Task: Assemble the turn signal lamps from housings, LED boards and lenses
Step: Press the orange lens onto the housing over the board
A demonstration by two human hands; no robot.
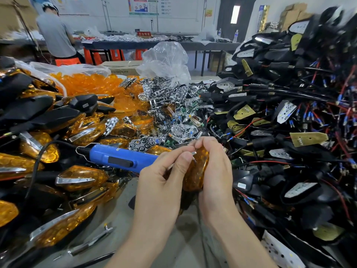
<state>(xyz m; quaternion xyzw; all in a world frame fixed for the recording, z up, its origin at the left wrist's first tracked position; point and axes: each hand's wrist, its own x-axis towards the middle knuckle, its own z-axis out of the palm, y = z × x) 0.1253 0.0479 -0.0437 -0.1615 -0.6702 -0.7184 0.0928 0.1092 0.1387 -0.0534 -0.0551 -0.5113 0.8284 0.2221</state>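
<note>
An amber translucent plastic lamp lens (196,171) stands between the hands, above the grey bench (185,240). The right hand (217,167) curls round it. The left hand (162,176) pinches a small chrome piece (193,154) at its top.

One view only, from a wide-angle camera worn on the person's head, facing forward and tilted down over the counter (119,213). It is close to the left hand (160,182) and right hand (216,171): they and the amber lamp (197,169) they hold fill the lower middle, forearms entering from the bottom edge. The tilt is shallow enough that a back table (135,44) and the far wall (183,8) show along the top. The black housings (289,89) at the right edge are blurred
</note>
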